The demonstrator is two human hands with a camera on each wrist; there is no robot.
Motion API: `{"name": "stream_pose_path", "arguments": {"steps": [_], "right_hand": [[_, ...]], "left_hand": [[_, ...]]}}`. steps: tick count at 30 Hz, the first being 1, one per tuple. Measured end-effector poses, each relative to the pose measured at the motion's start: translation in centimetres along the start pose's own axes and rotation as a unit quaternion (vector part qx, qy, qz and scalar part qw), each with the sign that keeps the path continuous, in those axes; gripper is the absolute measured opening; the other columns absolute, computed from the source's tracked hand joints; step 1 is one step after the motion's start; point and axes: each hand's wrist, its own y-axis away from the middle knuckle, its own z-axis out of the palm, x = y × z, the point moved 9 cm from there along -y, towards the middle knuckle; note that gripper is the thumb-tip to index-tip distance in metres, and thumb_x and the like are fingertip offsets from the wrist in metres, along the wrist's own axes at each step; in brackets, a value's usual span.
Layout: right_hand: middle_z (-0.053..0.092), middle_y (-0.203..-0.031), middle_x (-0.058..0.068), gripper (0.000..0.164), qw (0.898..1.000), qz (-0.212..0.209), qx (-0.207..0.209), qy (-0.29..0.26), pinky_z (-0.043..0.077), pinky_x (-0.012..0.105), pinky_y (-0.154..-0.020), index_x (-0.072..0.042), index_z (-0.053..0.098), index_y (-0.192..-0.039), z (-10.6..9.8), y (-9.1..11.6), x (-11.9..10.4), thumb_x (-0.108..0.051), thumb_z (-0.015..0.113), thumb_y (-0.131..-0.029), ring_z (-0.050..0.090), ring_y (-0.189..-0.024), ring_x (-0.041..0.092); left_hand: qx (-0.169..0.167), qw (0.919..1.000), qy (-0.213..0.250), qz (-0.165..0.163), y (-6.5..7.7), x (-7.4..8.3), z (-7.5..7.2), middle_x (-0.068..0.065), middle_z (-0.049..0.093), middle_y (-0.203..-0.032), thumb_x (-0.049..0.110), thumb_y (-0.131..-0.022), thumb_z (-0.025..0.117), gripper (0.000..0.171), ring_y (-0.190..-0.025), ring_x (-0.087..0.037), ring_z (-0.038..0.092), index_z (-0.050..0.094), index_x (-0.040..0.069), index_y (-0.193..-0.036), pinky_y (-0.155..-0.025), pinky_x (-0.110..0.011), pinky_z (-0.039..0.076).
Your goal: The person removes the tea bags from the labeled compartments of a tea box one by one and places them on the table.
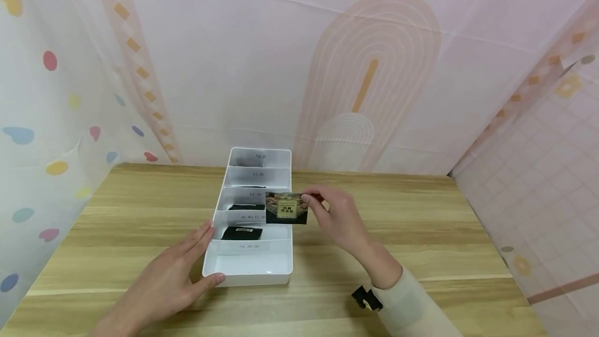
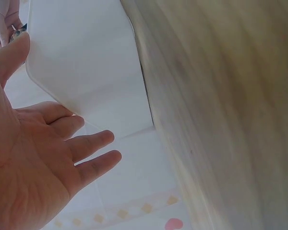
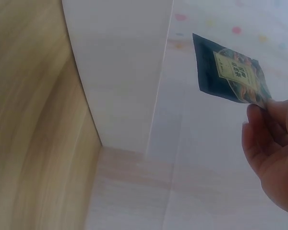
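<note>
A long white box [image 1: 248, 279] with several compartments stands on the table, each divider bearing a printed label. My left hand [image 1: 166, 274] rests at its near left corner, fingers fairly straight along the left side and thumb at the front rim; the left wrist view shows the same hand [image 2: 43, 148] spread against the box wall [image 2: 91, 57]. Between thumb and fingers of my right hand [image 1: 339, 217] a dark sachet [image 1: 286, 208] with a yellow label is pinched by its edge. It is held above the box's right side, clear of the wall in the right wrist view [image 3: 230, 72].
Black packets lie in some middle compartments, such as one packet [image 1: 241, 233] in the second from the front. The wooden table [image 1: 398, 212] extends to both sides. A patterned cloth [image 1: 224, 66] hangs behind it. A black bow [image 1: 367, 298] hangs by the right sleeve.
</note>
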Motion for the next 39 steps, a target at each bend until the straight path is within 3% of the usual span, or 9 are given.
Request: {"name": "stream_pose_path", "arguments": {"steps": [10,23,31,39], "right_hand": [[0.074,-0.091,0.007,0.009,0.998,0.062,0.017,0.003,0.057,0.033,-0.070,0.001,0.074,-0.107,-1.8,-0.1,3.0,0.001,0.068,-0.100,0.071,-0.083,0.020],[0.072,-0.091,0.009,0.008,0.993,0.117,0.025,-0.024,0.054,0.026,-0.065,0.003,0.072,-0.106,-2.2,0.6,7.4,0.001,0.065,-0.102,0.068,-0.079,0.020],[0.069,-0.086,0.011,0.009,0.979,0.196,0.014,-0.053,0.052,0.022,-0.060,0.004,0.071,-0.105,-1.7,1.4,10.3,0.001,0.063,-0.103,0.067,-0.078,0.034],[0.066,-0.083,0.013,0.007,0.969,0.238,-0.018,-0.069,0.049,0.021,-0.060,0.007,0.070,-0.102,0.2,2.7,13.7,0.003,0.063,-0.102,0.064,-0.075,0.030]], "left_hand": [[0.001,1.0000,0.002,-0.002,0.0,0.2,-0.1,-0.017,0.042,-0.163,0.057,-0.091,0.076,0.093,-0.140,-0.041,0.052,0.046,-0.001,-0.156,-0.105,-0.058,0.048],[-0.001,1.0000,0.002,-0.002,0.2,0.1,0.3,-0.018,0.042,-0.163,0.057,-0.091,0.076,0.092,-0.139,-0.043,0.052,0.046,0.000,-0.156,-0.103,-0.061,0.050],[-0.001,1.0000,0.005,-0.002,0.2,0.1,0.2,-0.017,0.042,-0.163,0.058,-0.091,0.076,0.092,-0.139,-0.042,0.053,0.046,0.000,-0.156,-0.103,-0.061,0.050],[-0.005,1.0000,0.003,-0.004,0.2,0.0,0.4,-0.018,0.042,-0.163,0.059,-0.090,0.076,0.094,-0.138,-0.042,0.053,0.046,0.000,-0.157,-0.102,-0.062,0.050]]}}
